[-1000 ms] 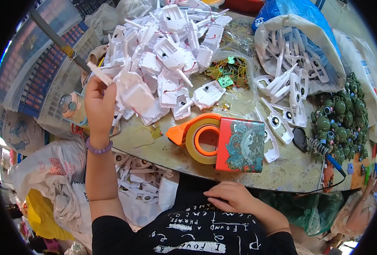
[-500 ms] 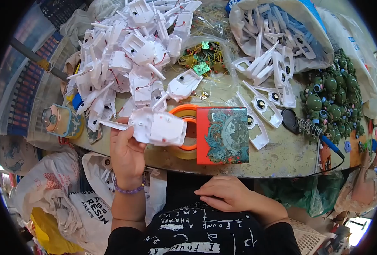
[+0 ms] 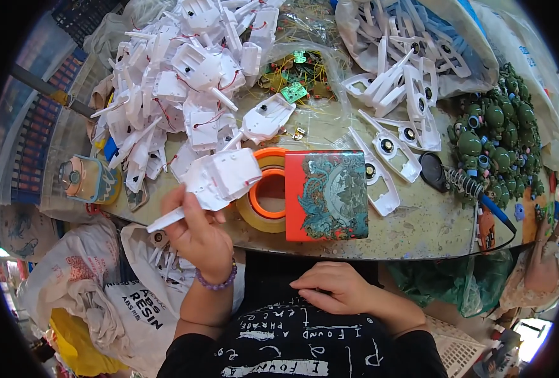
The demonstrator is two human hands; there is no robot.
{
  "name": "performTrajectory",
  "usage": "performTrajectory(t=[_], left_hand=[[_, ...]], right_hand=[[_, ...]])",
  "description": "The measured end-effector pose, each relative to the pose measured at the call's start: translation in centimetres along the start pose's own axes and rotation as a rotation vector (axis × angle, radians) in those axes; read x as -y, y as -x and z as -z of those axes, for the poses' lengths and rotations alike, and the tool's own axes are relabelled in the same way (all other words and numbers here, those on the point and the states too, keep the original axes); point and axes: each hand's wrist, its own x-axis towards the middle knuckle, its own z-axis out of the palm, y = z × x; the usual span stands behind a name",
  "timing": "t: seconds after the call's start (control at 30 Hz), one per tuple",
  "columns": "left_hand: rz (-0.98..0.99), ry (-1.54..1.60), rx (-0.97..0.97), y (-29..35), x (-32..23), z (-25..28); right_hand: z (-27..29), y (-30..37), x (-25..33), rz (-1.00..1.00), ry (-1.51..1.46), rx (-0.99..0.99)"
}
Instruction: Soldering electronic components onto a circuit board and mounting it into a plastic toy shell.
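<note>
My left hand (image 3: 199, 238) is closed on a white plastic housing (image 3: 223, 177) with a thin handle, raised over the table's front part. The handle sticks out past my fingers toward the lower left. Behind the housing stand rolls of tape (image 3: 259, 215) with orange cores, partly covered by it. A red box (image 3: 327, 196) with a teal ornate lid is just right of the tape. My right hand (image 3: 331, 287) rests against my black shirt below the table edge, fingers loosely together and nothing seen in them.
A heap of white housings (image 3: 191, 75) with red wires fills the back left. Green circuit boards (image 3: 294, 92) lie among yellow wires. White frames with round black speakers (image 3: 386, 146) lie right of the box, near a soldering iron (image 3: 495, 211) and green figures (image 3: 500, 138).
My left hand has shifted right and tilted the white housing, so its body points up to the right and the handle down to the left. My right hand stays put.
</note>
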Motion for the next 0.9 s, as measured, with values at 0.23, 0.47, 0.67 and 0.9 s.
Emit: performTrajectory(t=[0.23, 0.47, 0.67, 0.9], left_hand=[[-0.251, -0.39, 0.329, 2.8, -0.2, -0.5], [-0.423, -0.679, 0.589, 4.5, -0.6, 1.5], [-0.562, -0.706, 0.989, 3.5, -1.4, 3.6], [-0.934, -0.573, 0.975, -2.0, -4.5, 4.2]], right_hand=[[-0.2, 0.7, -0.4, -0.085, -0.001, -0.023], [-0.2, 1.0, -0.5, -0.083, 0.034, -0.052], [0.1, 1.1, -0.7, -0.025, 0.139, -0.065], [1.7, 1.3, -0.2, -0.014, 0.142, -0.006]])
